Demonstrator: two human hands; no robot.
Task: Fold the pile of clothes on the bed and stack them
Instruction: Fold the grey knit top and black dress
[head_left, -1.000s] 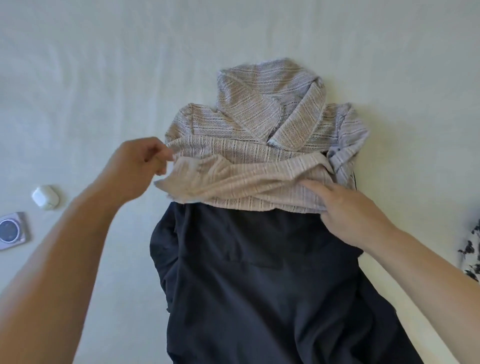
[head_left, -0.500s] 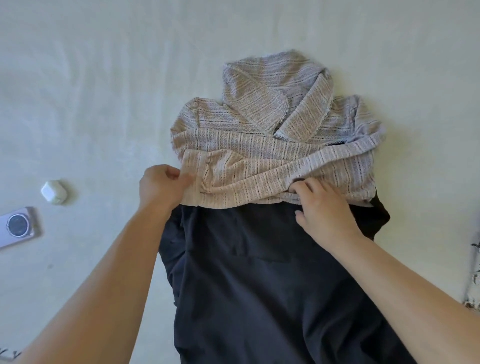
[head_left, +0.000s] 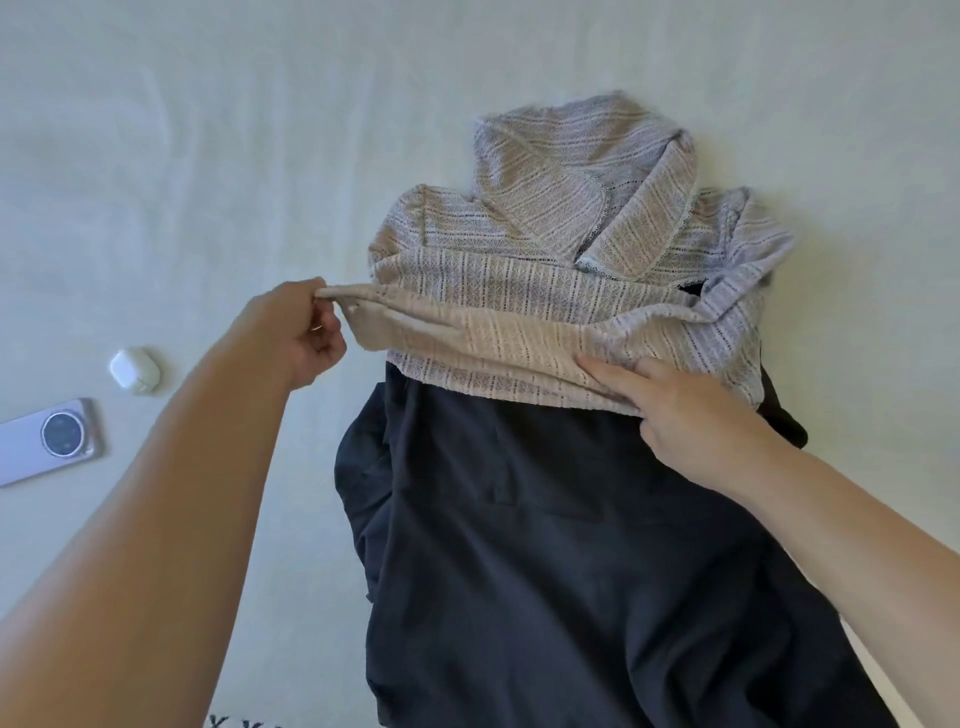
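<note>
A beige and grey patterned knit top (head_left: 561, 244) lies bunched on the pale bed sheet (head_left: 208, 156), its near part overlapping a dark navy garment (head_left: 571, 545) that spreads toward me. My left hand (head_left: 296, 332) pinches the knit top's left near corner and lifts it a little off the bed. My right hand (head_left: 675, 410) grips the top's near hem on the right, fingers tucked under the fabric edge. A sliver of dark cloth shows through a fold at the knit top's right side.
A white earbud case (head_left: 134, 369) and a pale phone with a round camera (head_left: 49, 439) lie on the sheet at the left. A patterned dark edge (head_left: 228, 722) peeks in at the bottom.
My left hand has moved left and up, pulling the knit top's corner outward and stretching the near hem. My right hand has shifted right along the hem.
</note>
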